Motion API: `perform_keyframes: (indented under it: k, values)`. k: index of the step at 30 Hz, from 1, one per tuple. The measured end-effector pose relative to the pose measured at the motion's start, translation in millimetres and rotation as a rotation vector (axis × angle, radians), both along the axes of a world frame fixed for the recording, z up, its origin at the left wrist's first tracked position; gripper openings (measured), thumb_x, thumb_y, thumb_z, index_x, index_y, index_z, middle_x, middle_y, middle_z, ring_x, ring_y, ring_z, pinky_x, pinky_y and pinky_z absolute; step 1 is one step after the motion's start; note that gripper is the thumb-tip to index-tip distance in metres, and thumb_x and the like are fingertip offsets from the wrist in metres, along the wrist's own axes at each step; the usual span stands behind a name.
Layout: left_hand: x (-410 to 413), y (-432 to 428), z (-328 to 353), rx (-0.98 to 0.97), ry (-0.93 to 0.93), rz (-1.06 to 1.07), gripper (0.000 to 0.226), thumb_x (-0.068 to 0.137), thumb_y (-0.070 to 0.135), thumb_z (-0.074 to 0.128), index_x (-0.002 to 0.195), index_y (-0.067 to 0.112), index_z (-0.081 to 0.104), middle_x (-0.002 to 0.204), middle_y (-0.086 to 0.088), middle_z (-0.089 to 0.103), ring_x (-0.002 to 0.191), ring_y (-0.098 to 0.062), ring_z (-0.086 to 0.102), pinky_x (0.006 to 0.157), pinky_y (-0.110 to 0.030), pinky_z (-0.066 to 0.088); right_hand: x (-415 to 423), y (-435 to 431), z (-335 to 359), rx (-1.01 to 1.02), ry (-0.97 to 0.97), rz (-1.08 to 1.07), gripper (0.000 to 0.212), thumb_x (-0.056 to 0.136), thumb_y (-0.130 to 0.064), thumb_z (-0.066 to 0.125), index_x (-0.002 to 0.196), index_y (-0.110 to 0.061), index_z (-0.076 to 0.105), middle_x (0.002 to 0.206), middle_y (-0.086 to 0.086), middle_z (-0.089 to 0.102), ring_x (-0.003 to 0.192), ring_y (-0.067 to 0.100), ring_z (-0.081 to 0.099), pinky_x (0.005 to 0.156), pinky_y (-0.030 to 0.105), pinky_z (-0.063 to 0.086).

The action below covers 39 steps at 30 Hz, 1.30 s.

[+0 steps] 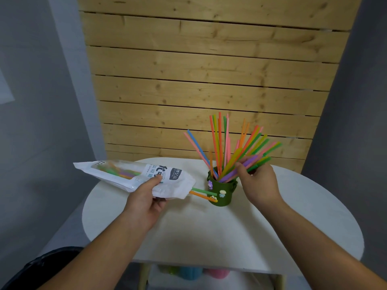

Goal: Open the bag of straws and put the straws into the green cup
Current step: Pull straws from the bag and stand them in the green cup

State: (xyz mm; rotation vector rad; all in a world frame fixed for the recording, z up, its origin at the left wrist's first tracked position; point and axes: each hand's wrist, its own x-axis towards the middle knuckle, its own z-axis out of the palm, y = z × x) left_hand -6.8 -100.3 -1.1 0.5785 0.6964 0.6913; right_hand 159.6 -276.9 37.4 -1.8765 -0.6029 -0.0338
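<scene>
The white straw bag (134, 176) is held above the table's left side by my left hand (146, 197), thumb on top. A few straws remain inside it, and a green and an orange straw (202, 193) stick out of its open right end toward the cup. The green cup (222, 190), decorated with small figures, stands near the table's middle and holds several colourful straws (219, 147) fanned upward. My right hand (258, 181) grips a bundle of purple, green and yellow straws (247, 162) whose lower ends sit in the cup.
The round white table (230, 231) stands before a wooden slat wall (205, 80). Below the table's front edge, green, blue and pink objects (192, 272) lie on a lower shelf. Grey walls flank both sides.
</scene>
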Motion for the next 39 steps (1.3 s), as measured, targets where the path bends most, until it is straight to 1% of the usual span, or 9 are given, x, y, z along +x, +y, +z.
perform_keyframes:
  k: [5, 9, 12, 17, 22, 26, 31, 34, 39]
  values:
    - [-1, 1, 0, 0.006, 0.001, -0.012, 0.036, 0.091, 0.002, 0.068, 0.127, 0.006, 0.063, 0.118, -0.014, 0.074, 0.098, -0.025, 0.073, 0.070, -0.038, 0.063, 2, 5, -5, -0.057, 0.058, -0.003, 0.009, 0.090, -0.021, 0.068, 0.085, -0.014, 0.071, 0.068, 0.004, 0.066, 0.066, 0.021, 0.062, 0.053, 0.029, 0.045]
    - [-1, 1, 1, 0.011, 0.006, -0.011, 0.038, 0.091, 0.002, 0.068, 0.128, 0.004, 0.063, 0.119, -0.014, 0.074, 0.097, -0.025, 0.073, 0.072, -0.039, 0.062, 0, 4, -8, 0.028, 0.168, 0.005, 0.006, 0.082, -0.020, 0.076, 0.082, -0.018, 0.070, 0.080, 0.010, 0.071, 0.082, 0.030, 0.068, 0.078, 0.049, 0.058]
    - [-2, 0, 2, 0.012, 0.007, -0.009, 0.038, 0.091, 0.002, 0.068, 0.128, 0.005, 0.063, 0.119, -0.014, 0.074, 0.094, -0.023, 0.073, 0.068, -0.037, 0.063, -3, -4, -6, 0.046, 0.182, 0.041, 0.017, 0.079, -0.021, 0.080, 0.085, -0.025, 0.064, 0.085, 0.003, 0.071, 0.084, 0.026, 0.068, 0.081, 0.046, 0.058]
    - [-4, -1, 3, 0.008, 0.000, -0.008, 0.040, 0.090, 0.002, 0.068, 0.129, 0.006, 0.063, 0.119, -0.013, 0.074, 0.103, -0.024, 0.073, 0.073, -0.038, 0.063, -8, -17, -8, -0.066, 0.217, 0.023, 0.041, 0.074, -0.029, 0.084, 0.101, -0.014, 0.057, 0.093, 0.004, 0.066, 0.082, 0.023, 0.068, 0.077, 0.047, 0.059]
    - [-7, -3, 7, 0.026, -0.026, -0.010, 0.030, 0.091, 0.002, 0.067, 0.120, 0.008, 0.065, 0.117, -0.012, 0.075, 0.095, -0.022, 0.074, 0.075, -0.039, 0.062, -27, -30, -11, -0.200, 0.768, 0.276, 0.037, 0.086, -0.034, 0.074, 0.099, -0.002, 0.060, 0.088, 0.018, 0.064, 0.064, 0.025, 0.065, 0.061, 0.034, 0.057]
    - [-9, -4, 7, 0.039, -0.041, -0.015, 0.026, 0.091, 0.003, 0.068, 0.116, 0.009, 0.067, 0.119, -0.012, 0.075, 0.101, -0.023, 0.073, 0.085, -0.041, 0.060, -49, -14, -14, 0.091, 0.962, 0.397, 0.035, 0.092, -0.034, 0.066, 0.109, -0.003, 0.065, 0.092, 0.019, 0.065, 0.065, 0.024, 0.069, 0.064, 0.034, 0.059]
    - [-9, -9, 11, 0.057, -0.082, -0.027, 0.032, 0.091, 0.005, 0.069, 0.123, 0.010, 0.067, 0.115, -0.011, 0.076, 0.103, -0.023, 0.074, 0.086, -0.042, 0.061, -70, 3, -14, 0.231, 0.814, 0.430, 0.023, 0.089, -0.012, 0.070, 0.108, 0.001, 0.067, 0.091, 0.020, 0.067, 0.070, 0.023, 0.070, 0.066, 0.030, 0.060]
    - [-9, -12, 13, 0.117, -0.096, -0.059, 0.033, 0.092, 0.007, 0.069, 0.124, 0.012, 0.067, 0.114, -0.009, 0.077, 0.098, -0.020, 0.076, 0.078, -0.038, 0.064, -78, 9, -11, 0.262, 0.805, 0.430, 0.018, 0.092, -0.006, 0.065, 0.105, 0.006, 0.067, 0.086, 0.020, 0.067, 0.067, 0.020, 0.069, 0.063, 0.027, 0.060]
    - [-11, -14, 21, 0.272, -0.096, -0.045, 0.028, 0.091, 0.007, 0.069, 0.118, 0.015, 0.070, 0.110, -0.005, 0.078, 0.092, -0.018, 0.076, 0.069, -0.033, 0.063, -80, 15, -8, 0.398, 1.124, 0.317, 0.025, 0.097, -0.031, 0.059, 0.098, -0.006, 0.057, 0.088, 0.021, 0.067, 0.066, 0.027, 0.071, 0.060, 0.035, 0.060]
